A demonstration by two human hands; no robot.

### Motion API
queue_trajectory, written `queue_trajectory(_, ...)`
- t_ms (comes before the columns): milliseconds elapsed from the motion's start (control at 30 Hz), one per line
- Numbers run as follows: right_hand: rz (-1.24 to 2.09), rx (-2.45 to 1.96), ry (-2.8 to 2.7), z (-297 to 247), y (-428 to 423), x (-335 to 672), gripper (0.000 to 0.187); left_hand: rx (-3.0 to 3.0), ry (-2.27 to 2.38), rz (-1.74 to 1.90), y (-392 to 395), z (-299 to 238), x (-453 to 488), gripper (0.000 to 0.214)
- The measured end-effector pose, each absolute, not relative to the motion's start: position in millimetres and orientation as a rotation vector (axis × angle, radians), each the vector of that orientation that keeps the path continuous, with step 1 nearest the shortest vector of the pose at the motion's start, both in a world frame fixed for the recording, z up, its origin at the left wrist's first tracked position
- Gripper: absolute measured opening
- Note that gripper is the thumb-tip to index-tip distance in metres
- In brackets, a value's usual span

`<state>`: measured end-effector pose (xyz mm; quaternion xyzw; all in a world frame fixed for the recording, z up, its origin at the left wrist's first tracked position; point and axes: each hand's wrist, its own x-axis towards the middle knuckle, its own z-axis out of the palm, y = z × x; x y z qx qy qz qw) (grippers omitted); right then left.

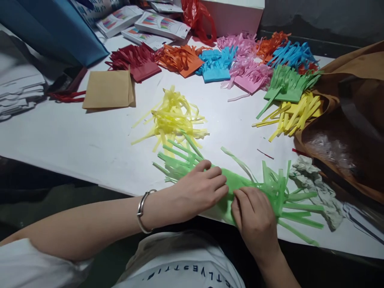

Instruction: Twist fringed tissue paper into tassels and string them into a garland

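Note:
A light green fringed tissue paper (237, 182) lies at the near edge of the white table (90, 140), with strips fanning out at both ends. My left hand (199, 188), with a silver bangle on the wrist, presses curled fingers onto its middle. My right hand (255, 218) pinches the same paper from the near side, fingers closed on it. Just beyond lies a loose bundle of pale yellow fringed paper (172, 118).
Fringed paper stacks line the back: dark red (135, 60), orange (181, 58), blue (216, 64), pink (249, 72), green (286, 86), yellow (297, 112). A tan sheet (108, 90) lies left. A brown bag (354, 120) and crumpled white paper (315, 184) sit right.

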<state>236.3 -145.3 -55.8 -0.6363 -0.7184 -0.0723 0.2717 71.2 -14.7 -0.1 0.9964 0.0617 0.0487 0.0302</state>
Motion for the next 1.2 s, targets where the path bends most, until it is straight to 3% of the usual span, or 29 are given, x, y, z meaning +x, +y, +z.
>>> queue_trajectory(367, -0.201, -1.703, -1.996, -57, -149, 237, 0.011, 2.950, 1.234, 0.107, 12, -5, 1, 0.014)
queue_trajectory(600, -0.195, -1.698, -1.995, -53, -150, 238, 0.012, 2.944, 0.911, 0.516, -4, 9, 18, 0.022)
queue_trajectory(800, -0.210, -1.693, -1.964, -42, -156, 236, 0.010, 3.010, 0.245, 0.445, -27, -15, 60, 0.012)
queue_trajectory(967, -0.140, -1.684, -2.053, -50, -164, 236, 0.025, 2.936, 0.249, 0.385, -33, -32, 58, 0.020)
queue_trajectory(1067, -0.118, -1.704, -2.035, -55, -170, 238, 0.027, 2.952, 0.405, 0.342, -25, -30, 49, 0.009)
queue_trajectory(1200, -0.112, -1.703, -2.020, -56, -174, 237, 0.030, 2.960, 0.910, 0.301, 0, -15, 31, 0.034)
